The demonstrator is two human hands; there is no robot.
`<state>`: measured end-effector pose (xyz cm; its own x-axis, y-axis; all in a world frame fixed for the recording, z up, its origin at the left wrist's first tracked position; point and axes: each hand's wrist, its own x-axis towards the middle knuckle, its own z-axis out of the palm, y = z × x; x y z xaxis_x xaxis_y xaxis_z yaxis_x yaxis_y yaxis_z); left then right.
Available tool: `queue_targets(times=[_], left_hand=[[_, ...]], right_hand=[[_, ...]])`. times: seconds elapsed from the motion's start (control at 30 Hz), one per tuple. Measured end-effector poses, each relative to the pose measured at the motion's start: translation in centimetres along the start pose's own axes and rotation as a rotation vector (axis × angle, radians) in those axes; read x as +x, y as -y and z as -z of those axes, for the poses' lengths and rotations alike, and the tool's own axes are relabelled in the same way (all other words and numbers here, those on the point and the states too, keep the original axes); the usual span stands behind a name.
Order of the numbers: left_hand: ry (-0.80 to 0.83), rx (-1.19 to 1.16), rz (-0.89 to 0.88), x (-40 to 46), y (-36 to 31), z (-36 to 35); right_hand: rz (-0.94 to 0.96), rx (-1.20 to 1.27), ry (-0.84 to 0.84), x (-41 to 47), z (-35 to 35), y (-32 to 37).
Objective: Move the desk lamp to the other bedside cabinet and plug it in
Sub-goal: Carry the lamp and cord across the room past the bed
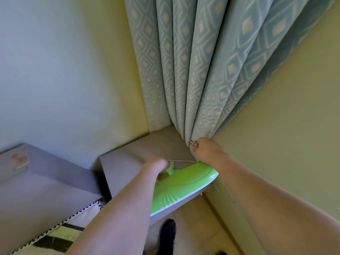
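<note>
The bright green desk lamp (181, 186) rests on the grey bedside cabinet (132, 155) near its front right corner. My left hand (156, 167) is closed around the lamp's green stem. A thin white cord (181, 161) runs from there to my right hand (204, 150), which holds the plug (193, 143) with its metal prongs pointing at the curtain's lower edge. No wall socket is visible.
A blue patterned curtain (202, 70) hangs into the corner behind the cabinet. A grey headboard (46, 173) and a bed with a striped cover (60, 234) lie to the left. A dark shoe (167, 236) stands on the floor below.
</note>
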<state>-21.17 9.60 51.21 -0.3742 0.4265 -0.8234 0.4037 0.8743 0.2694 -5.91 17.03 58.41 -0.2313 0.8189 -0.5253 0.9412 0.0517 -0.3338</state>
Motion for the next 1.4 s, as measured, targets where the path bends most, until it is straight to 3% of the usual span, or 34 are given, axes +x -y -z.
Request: queue_targets(times=[0.3, 0.67, 0.87, 1.13, 1.4], left_hand=[[-0.099, 0.247, -0.07, 0.3, -1.0, -1.3], [-0.019, 0.57, -0.234, -7.9, -2.0, -7.8], [0.026, 0.686, -0.304, -13.0, -1.7, -15.1], [0.13, 1.039, -0.457, -20.5, -2.2, -28.1], [0.243, 1.447, -0.683, -28.9, -0.8, -44.2]], right_hand=[[-0.049, 0.296, 0.11, -0.3, -0.8, -3.1], [-0.222, 0.282, 0.147, -10.5, -3.3, -12.8], [-0.412, 0.397, 0.17, -18.2, -7.1, -22.1], [-0.614, 0.751, 0.088, -29.9, -13.4, -33.5], [-0.867, 1.152, -0.146, -43.6, -20.6, -42.3]])
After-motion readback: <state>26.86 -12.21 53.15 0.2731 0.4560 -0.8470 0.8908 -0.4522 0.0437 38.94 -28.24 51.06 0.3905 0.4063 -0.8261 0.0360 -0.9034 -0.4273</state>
